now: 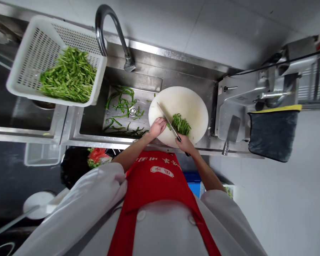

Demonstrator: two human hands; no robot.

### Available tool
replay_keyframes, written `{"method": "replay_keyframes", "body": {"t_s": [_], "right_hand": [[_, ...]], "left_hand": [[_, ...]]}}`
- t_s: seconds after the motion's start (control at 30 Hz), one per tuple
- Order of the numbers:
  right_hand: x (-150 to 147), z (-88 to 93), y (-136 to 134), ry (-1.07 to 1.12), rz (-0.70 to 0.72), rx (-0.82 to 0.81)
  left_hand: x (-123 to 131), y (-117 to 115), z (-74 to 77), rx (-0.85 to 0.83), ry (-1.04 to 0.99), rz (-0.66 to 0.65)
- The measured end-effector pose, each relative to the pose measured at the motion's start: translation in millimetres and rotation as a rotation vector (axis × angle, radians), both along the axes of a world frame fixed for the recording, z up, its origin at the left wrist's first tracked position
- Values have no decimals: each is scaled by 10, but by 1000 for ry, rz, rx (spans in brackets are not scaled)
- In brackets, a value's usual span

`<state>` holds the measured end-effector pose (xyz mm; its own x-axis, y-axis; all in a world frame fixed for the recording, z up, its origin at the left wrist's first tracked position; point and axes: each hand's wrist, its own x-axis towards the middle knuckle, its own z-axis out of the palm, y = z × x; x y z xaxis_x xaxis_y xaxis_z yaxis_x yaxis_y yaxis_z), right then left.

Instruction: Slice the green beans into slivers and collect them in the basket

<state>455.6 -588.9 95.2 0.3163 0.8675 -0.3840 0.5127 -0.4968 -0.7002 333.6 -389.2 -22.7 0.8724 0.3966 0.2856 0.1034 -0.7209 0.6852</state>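
Note:
My right hand (186,144) grips the black handle of a long kitchen knife (167,120), whose blade slants up and left over a round white cutting board (196,103). To the blade's left, my left hand (158,127) rests on the board with its fingers curled. A bit of green vegetable shows at its fingertips, mostly hidden by the hand. Just right of the blade lies a pile of cut green strips (181,124). Long thin green vegetables (124,103), either peppers or beans, lie scattered in the steel sink (93,113) beside the board.
A white perforated basket (21,71) with many cut green strips (69,76) stands over the sink's left side. The curved faucet (117,26) rises behind. On the right are a cleaver (232,129), a metal machine (256,89) and a dark cloth pouch (273,133).

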Motion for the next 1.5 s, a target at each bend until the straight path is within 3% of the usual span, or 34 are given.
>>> {"method": "replay_keyframes", "body": {"t_s": [0.27, 0.5, 0.67, 0.87, 1.07, 1.17, 1.5], "right_hand": [[37, -84, 164, 51, -53, -59], [0, 51, 192, -277, -11, -175], [-58, 77, 297, -348, 52, -222], [91, -1, 403, -301, 82, -152], [138, -127, 447, -194, 12, -109], [180, -98, 428, -187, 21, -109], [209, 13, 523, -222, 81, -143]], "left_hand": [[-33, 82, -20, 7, -11, 39], [-56, 226, -3, -15, -4, 37], [-46, 200, -16, -37, -33, 41], [-55, 194, -24, -41, 0, 41], [-121, 228, -41, -6, 19, 86], [-129, 243, -47, 7, 34, 150], [-102, 252, 42, 11, 31, 79]]}}
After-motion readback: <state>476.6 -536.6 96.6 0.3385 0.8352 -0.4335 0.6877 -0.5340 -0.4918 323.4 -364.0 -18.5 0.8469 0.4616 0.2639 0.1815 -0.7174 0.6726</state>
